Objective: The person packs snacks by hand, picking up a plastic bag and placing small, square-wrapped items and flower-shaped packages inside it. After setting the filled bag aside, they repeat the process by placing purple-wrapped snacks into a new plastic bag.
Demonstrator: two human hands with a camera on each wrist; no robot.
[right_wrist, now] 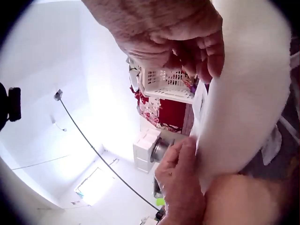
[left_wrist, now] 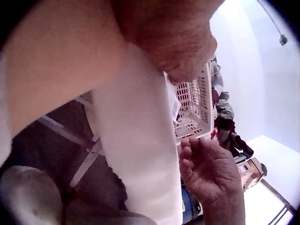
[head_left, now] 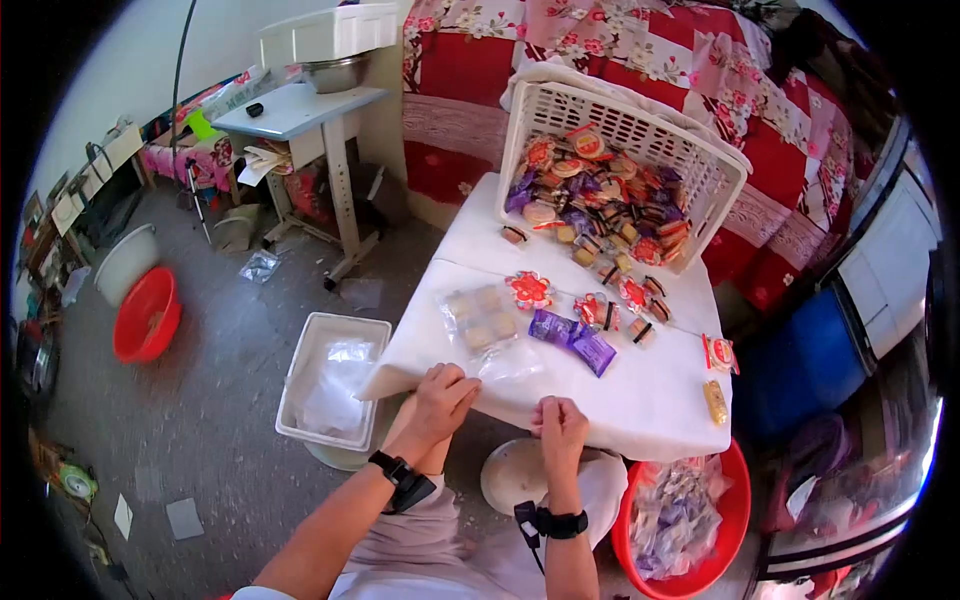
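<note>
A clear plastic bag (head_left: pixel 482 318) with several round biscuits in it lies flat near the front of the white-covered table (head_left: pixel 640 405). My left hand (head_left: pixel 440 402) is at the table's front edge, its thumb and fingers pinching the loose near end of the bag. To the right of it, my right hand (head_left: pixel 562 428) hovers at the same edge with loosely curled fingers; its palm side (left_wrist: pixel 213 171) shows nothing held in the left wrist view. Two purple packets (head_left: pixel 575 340) and red-printed wrapped biscuits (head_left: pixel 530 290) lie just beyond the hands.
A white perforated basket (head_left: pixel 715 200) full of wrapped biscuits tilts toward me at the back. Left of the table stands a white bin (head_left: pixel 300 395) with clear plastic. At lower right is a red tub (head_left: pixel 735 520) of wrappers. A yellow packet (head_left: pixel 715 402) lies near the right edge.
</note>
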